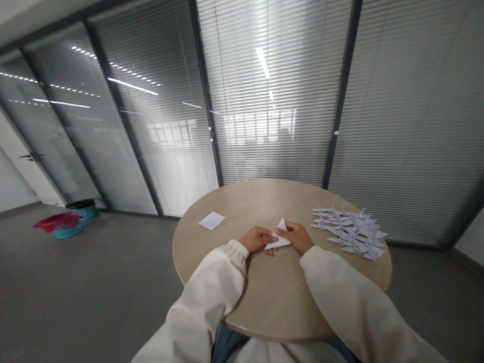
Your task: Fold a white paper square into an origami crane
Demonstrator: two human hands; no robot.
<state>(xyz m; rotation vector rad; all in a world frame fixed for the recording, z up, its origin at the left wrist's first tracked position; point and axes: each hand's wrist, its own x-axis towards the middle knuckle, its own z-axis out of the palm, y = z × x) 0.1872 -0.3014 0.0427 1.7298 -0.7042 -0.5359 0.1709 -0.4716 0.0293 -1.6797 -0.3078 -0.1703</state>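
Between my two hands, over the middle of the round table, is a folded piece of white paper (281, 239) with a triangular shape. My left hand (258, 239) pinches its left side, fingers bent around the edge. My right hand (298, 236) grips it at the upper right, thumb on the face of the paper. Some fingertips are hidden behind the sheet. To the left of my hands lies a flat white paper square (212, 220). Several folded white paper cranes (350, 229) stand in close rows on the right.
The wooden round table (280, 312) has its curved edge close to my body. Beyond it rises a glass partition with blinds (272, 141). On the floor at left are a blue basin with a red bag (62, 224) and a blue bin with a black liner (85, 207).
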